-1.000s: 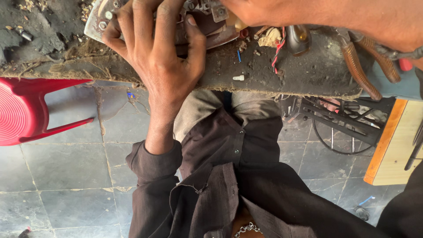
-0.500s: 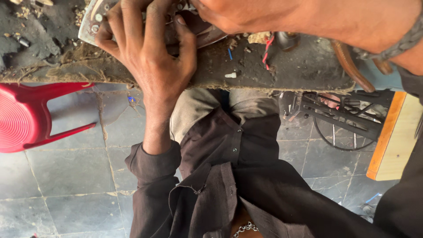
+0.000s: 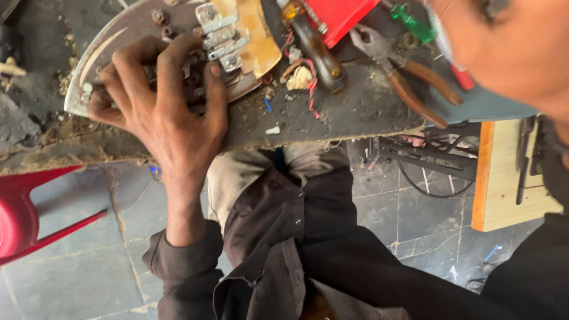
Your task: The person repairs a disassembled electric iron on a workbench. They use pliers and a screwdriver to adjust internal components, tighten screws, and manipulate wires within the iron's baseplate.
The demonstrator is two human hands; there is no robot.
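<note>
Left hand [image 3: 163, 112] spread over the metal soleplate of a dismantled clothes iron [image 3: 124, 35], fingers pressing down and curled over its edge, gripping it at the front edge of the dirty desk [image 3: 355, 112]. Right hand [image 3: 510, 53] blurred at upper right, grip impossible to tell. Just right of the iron: a dark wooden-handled tool [image 3: 320, 53], red-and-black wires [image 3: 308, 83], brown-handled pliers [image 3: 409, 83], possibly a green-handled screwdriver [image 3: 415, 22]. Red plastic chair [image 3: 24, 219] below left, on the tiled floor.

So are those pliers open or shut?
Shut. The pliers lie flat on the dirty bench, brown handles close together and the metal tips touching. Neither hand holds them.
</note>
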